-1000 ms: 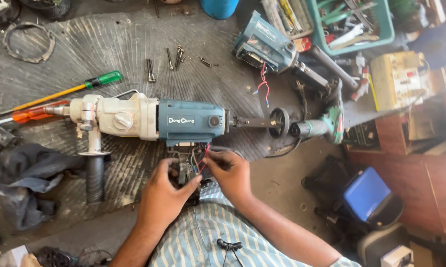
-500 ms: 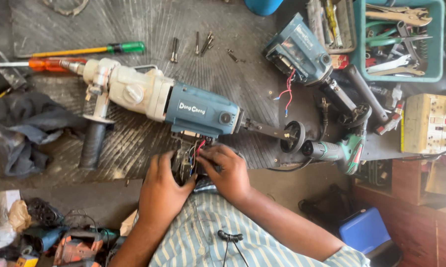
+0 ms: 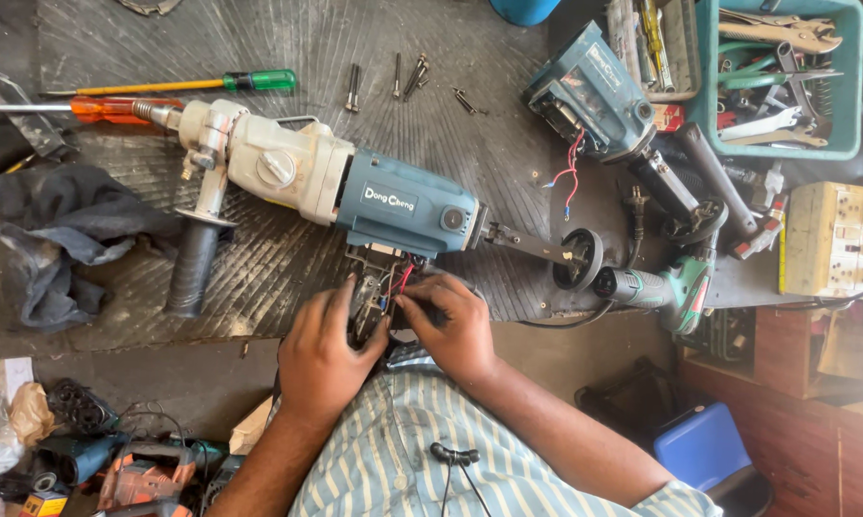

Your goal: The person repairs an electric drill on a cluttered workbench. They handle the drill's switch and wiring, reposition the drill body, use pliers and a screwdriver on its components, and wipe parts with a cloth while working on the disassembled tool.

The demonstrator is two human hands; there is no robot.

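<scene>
Hands [image 3: 328, 356] [image 3: 455, 328] on drill [image 3: 355, 191] wiring; teal bin [image 3: 852, 96] holds pliers [image 3: 785, 33].

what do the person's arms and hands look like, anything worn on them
Both arms are bare from the elbow down, and neither the left hand nor the right hand wears a glove, ring, watch or band that shows. The only clothing in view is a short-sleeved shirt with pale blue and white stripes. A small black clip-on microphone with a thin cable hangs on its front.
</scene>
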